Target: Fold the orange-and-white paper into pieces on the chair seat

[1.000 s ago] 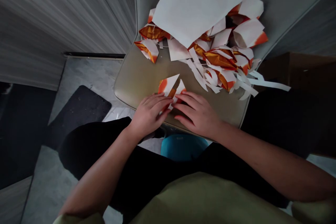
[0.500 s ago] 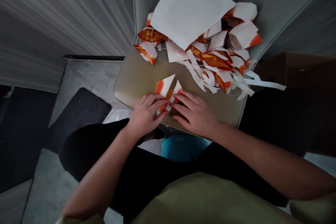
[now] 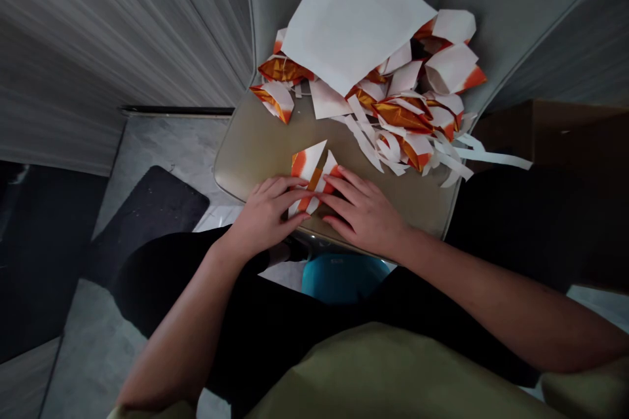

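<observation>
A partly folded sheet of paper (image 3: 307, 158), white with orange-red edges and a gold strip along its middle, lies near the front edge of the chair seat (image 3: 255, 157). Its two side flaps are folded inward and nearly meet. From the left, my left hand (image 3: 270, 209) rests on it, fingers stretched over the flap and thumb by the lower edge. On the opposite flap lie the spread fingers of my right hand (image 3: 361, 203). The index fingertips come close together over the middle. Fingers cover part of the lower paper.
Behind the hands, several folded white-and-gold paper pieces (image 3: 403, 114) are heaped with curled white strips (image 3: 363, 137). A large white sheet (image 3: 358, 19) lies over the heap. Below the seat's front edge is a blue object (image 3: 344, 278). A cardboard box (image 3: 555, 137) stands at right.
My left hand has shifted slightly left and down, its thumb lower, so more of the paper's lower part and gold strip shows. My right hand stays almost still.
</observation>
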Demonstrator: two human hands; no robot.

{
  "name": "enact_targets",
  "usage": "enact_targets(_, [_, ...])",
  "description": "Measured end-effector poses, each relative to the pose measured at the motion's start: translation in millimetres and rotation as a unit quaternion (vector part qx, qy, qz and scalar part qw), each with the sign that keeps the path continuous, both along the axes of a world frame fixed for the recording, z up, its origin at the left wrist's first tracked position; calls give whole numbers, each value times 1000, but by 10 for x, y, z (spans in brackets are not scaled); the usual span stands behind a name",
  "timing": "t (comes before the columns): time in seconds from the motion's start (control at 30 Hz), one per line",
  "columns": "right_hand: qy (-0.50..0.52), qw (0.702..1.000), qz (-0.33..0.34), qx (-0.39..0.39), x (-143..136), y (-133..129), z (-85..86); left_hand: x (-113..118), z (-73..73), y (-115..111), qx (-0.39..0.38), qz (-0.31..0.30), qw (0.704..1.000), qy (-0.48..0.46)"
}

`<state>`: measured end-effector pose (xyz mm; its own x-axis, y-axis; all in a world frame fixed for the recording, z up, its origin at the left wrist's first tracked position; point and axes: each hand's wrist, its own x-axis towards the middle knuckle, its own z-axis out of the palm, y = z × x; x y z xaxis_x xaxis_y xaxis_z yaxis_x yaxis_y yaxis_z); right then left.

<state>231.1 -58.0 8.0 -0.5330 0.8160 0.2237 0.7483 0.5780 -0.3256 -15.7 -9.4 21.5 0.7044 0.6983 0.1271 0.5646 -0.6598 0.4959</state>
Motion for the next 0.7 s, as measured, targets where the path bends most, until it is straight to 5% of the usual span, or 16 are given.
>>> enact_targets(0.7, [13,1000,-9,-10,-2,7,-7,-27,-59,5,-12,7,1000,-17])
